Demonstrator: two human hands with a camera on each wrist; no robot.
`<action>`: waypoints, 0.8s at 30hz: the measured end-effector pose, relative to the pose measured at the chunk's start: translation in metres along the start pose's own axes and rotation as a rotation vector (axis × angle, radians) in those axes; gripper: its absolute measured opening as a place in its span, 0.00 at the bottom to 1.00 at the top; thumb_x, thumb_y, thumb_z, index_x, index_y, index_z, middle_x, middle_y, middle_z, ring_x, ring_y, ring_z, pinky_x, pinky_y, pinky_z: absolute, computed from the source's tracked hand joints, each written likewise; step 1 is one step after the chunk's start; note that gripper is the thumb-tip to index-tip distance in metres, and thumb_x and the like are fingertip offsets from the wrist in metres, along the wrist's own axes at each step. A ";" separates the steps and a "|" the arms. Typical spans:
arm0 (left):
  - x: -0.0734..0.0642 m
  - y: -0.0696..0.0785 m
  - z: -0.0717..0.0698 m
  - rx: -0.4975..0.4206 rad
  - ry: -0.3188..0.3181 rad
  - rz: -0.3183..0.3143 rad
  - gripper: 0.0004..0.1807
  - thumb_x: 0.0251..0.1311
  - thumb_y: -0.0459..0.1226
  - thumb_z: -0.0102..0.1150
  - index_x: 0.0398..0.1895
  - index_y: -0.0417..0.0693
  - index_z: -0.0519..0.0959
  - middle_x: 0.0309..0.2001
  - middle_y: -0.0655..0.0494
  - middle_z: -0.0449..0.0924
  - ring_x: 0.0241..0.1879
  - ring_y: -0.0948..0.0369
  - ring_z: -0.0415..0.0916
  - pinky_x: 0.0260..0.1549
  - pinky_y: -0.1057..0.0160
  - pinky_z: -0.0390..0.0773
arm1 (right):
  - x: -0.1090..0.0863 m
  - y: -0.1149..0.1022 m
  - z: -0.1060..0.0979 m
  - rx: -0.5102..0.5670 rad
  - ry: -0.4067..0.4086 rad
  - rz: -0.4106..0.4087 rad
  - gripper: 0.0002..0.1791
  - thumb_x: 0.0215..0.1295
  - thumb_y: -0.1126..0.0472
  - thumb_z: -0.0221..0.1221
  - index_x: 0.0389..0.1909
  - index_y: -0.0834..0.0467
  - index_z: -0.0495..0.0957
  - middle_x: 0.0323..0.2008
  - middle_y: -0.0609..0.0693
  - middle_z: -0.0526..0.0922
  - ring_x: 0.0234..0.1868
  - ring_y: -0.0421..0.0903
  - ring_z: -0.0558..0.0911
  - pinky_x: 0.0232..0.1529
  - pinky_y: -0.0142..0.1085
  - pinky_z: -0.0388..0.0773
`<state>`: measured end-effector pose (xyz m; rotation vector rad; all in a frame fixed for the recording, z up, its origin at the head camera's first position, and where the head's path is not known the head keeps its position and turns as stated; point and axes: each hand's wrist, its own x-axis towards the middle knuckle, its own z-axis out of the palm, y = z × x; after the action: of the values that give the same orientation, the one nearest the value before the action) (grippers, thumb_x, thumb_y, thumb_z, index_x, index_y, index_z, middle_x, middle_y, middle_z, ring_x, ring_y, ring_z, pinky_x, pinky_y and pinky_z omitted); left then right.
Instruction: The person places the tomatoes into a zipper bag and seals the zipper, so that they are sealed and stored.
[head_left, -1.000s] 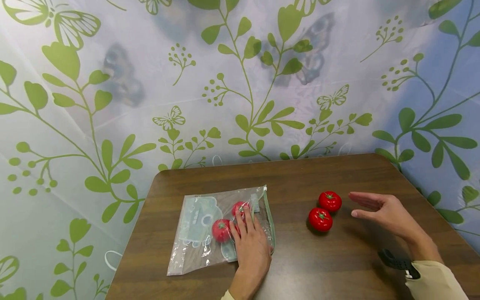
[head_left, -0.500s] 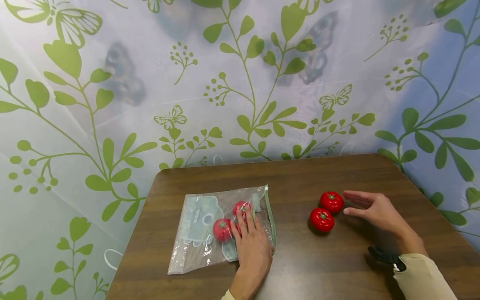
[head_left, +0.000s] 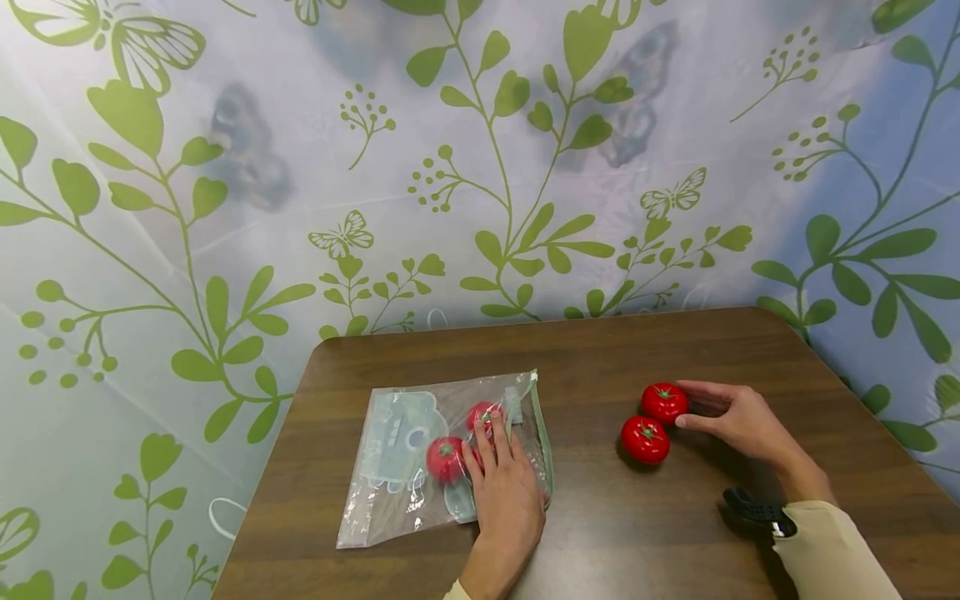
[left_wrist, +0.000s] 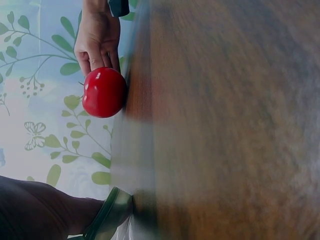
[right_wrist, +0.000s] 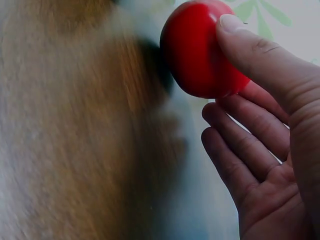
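Right fingers [head_left: 708, 388] nearer; now at the farther loose tomato [head_left: 663, 403].

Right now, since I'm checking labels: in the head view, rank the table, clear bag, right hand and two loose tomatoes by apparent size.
1. Table
2. Clear bag
3. Right hand
4. Back loose tomato and front loose tomato: they look alike; nearness makes ranking them unsure.

In the head view, the left hand [head_left: 507, 507] lies palm down, fingers [head_left: 486, 452] spread towards 11 o'clock. The right hand [head_left: 742, 417] points to 10, thumb [head_left: 699, 422] parted from nearly straight fingers, its forearm [head_left: 832, 546] running towards 5.
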<state>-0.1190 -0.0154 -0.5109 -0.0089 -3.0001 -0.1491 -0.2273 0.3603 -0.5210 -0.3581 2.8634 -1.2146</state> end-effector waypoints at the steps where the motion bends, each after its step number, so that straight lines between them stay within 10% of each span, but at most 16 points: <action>1: 0.000 0.000 0.000 0.000 0.000 0.000 0.51 0.48 0.50 0.85 0.77 0.43 0.77 0.85 0.38 0.60 0.85 0.35 0.56 0.81 0.29 0.58 | 0.000 0.000 0.001 -0.002 0.000 0.000 0.39 0.65 0.46 0.78 0.71 0.62 0.80 0.65 0.66 0.86 0.60 0.53 0.91 0.49 0.19 0.81; 12: 0.000 0.001 -0.001 0.000 0.008 -0.007 0.50 0.48 0.50 0.85 0.76 0.43 0.77 0.85 0.38 0.60 0.85 0.35 0.56 0.81 0.30 0.58 | 0.000 -0.002 0.003 -0.002 -0.005 0.008 0.38 0.67 0.47 0.77 0.72 0.63 0.80 0.64 0.68 0.86 0.62 0.66 0.88 0.49 0.20 0.82; 20: 0.000 0.001 0.000 -0.012 0.005 -0.004 0.52 0.46 0.51 0.87 0.76 0.42 0.77 0.85 0.37 0.60 0.85 0.34 0.56 0.81 0.29 0.57 | -0.004 0.000 0.000 0.018 0.017 0.012 0.37 0.67 0.49 0.77 0.71 0.63 0.80 0.64 0.68 0.86 0.53 0.25 0.86 0.46 0.20 0.82; 24: 0.000 0.000 0.001 -0.016 0.011 -0.001 0.53 0.46 0.51 0.87 0.76 0.41 0.77 0.85 0.37 0.60 0.84 0.34 0.56 0.80 0.29 0.57 | -0.010 -0.004 -0.005 0.014 0.029 0.027 0.37 0.67 0.48 0.77 0.72 0.63 0.80 0.64 0.68 0.86 0.52 0.24 0.86 0.46 0.19 0.82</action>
<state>-0.1188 -0.0157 -0.5120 -0.0075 -2.9879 -0.1722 -0.2173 0.3636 -0.5156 -0.3029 2.8725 -1.2457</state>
